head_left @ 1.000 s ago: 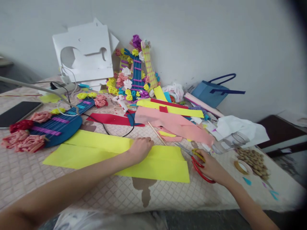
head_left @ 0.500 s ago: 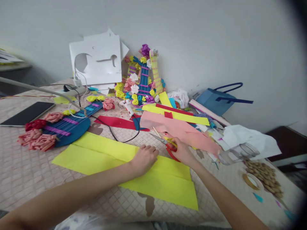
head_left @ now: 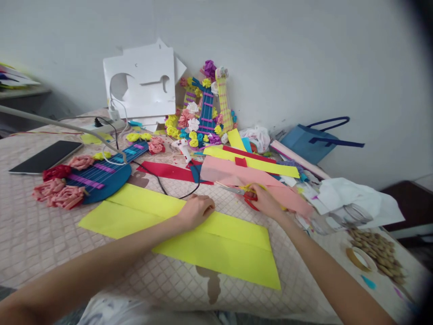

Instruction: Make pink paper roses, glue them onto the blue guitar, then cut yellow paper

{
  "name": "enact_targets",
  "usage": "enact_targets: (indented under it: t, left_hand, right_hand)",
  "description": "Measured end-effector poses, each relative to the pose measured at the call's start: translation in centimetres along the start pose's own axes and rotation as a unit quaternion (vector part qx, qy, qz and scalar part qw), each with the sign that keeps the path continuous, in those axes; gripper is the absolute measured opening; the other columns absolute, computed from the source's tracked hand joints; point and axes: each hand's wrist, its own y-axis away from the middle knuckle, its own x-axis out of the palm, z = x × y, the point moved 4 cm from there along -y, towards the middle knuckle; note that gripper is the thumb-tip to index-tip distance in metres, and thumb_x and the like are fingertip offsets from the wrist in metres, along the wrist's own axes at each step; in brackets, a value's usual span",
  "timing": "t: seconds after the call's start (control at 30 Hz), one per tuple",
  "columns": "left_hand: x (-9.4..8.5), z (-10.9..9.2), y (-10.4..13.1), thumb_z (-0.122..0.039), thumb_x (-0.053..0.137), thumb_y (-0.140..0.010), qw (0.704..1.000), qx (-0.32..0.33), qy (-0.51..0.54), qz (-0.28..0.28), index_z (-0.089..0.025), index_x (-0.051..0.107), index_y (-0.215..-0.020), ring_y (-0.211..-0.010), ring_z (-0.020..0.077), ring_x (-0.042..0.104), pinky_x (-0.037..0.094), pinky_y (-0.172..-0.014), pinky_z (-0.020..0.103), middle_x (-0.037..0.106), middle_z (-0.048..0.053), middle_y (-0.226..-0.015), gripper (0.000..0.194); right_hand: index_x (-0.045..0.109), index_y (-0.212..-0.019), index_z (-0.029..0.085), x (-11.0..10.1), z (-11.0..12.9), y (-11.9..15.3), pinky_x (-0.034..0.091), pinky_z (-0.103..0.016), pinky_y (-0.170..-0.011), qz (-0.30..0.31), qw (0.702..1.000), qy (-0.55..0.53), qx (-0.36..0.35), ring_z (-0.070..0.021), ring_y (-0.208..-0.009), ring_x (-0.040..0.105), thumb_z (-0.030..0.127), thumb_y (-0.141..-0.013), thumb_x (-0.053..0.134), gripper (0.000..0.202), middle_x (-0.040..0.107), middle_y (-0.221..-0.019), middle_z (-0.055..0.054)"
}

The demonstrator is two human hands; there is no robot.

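A large sheet of yellow paper (head_left: 216, 252) with a crease along its length lies across the front of the table. My left hand (head_left: 196, 211) is closed at the sheet's far edge, its curled fingers gripping the paper there. Scissors (head_left: 239, 191) with red and yellow handles are in my right hand (head_left: 265, 201), just beyond the sheet, blades pointing left toward my left hand. Whether the blades touch anything is unclear. Beyond them lies a pink paper strip (head_left: 221, 169). To the left is a blue guitar-shaped craft (head_left: 113, 180) trimmed with paper flowers.
A glue gun (head_left: 183, 149) stands behind, its black cord curving toward the yellow sheet. A tablet (head_left: 45, 156) lies left. White cut-out boards (head_left: 142, 99) lean on the wall. At right are a glass jar (head_left: 356, 215), a tape roll (head_left: 361, 259) and peanuts (head_left: 379, 253).
Both hands stay near the sheet's far edge; the left has slid slightly left along it. The scissors have shifted a little, blades now more level. The view has turned slightly.
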Motion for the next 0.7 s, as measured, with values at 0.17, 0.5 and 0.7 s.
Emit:
enact_targets:
  t: [0.17, 0.5, 0.7]
  left_hand:
    - [0.2, 1.3, -0.9, -0.015, 0.05, -0.083, 1.0, -0.001, 0.022, -0.011, -0.017, 0.064, -0.087, -0.078, 0.0138, 0.063, 0.046, -0.072, 0.024, 0.068, 0.002, -0.088, 0.015]
    - [-2.5, -0.5, -0.4, -0.013, 0.049, -0.086, 0.998, 0.013, -0.051, -0.034, -0.018, 0.059, -0.102, -0.101, 0.021, 0.056, 0.044, -0.089, 0.034, 0.062, 0.007, -0.102, 0.02]
    - [-3.2, 3.1, -1.6, -0.006, 0.05, -0.079, 0.989, -0.087, -0.103, -0.059, -0.017, 0.06, -0.099, -0.093, 0.0222, 0.058, 0.046, -0.081, 0.035, 0.059, 0.009, -0.1, 0.025]
  right_hand:
    - [0.051, -0.101, 0.02, -0.1, -1.5, -1.6, 0.046, -0.032, -0.079, 0.001, 0.999, -0.025, -0.02, -0.0208, -0.092, 0.061, 0.009, -0.073, 0.055, 0.03, 0.065, -0.101, -0.007]
    - [0.055, -0.094, 0.02, -0.7, -0.9, -0.3, 0.045, -0.031, -0.073, 0.009, 0.999, -0.023, -0.027, -0.0209, -0.084, 0.059, 0.02, -0.074, 0.058, 0.02, 0.064, -0.094, -0.006]
    - [0.054, -0.097, 0.02, -0.4, -1.1, 0.3, 0.045, -0.032, -0.076, -0.002, 1.0, -0.02, -0.021, -0.0217, -0.089, 0.06, 0.016, -0.071, 0.056, 0.026, 0.063, -0.098, -0.007]
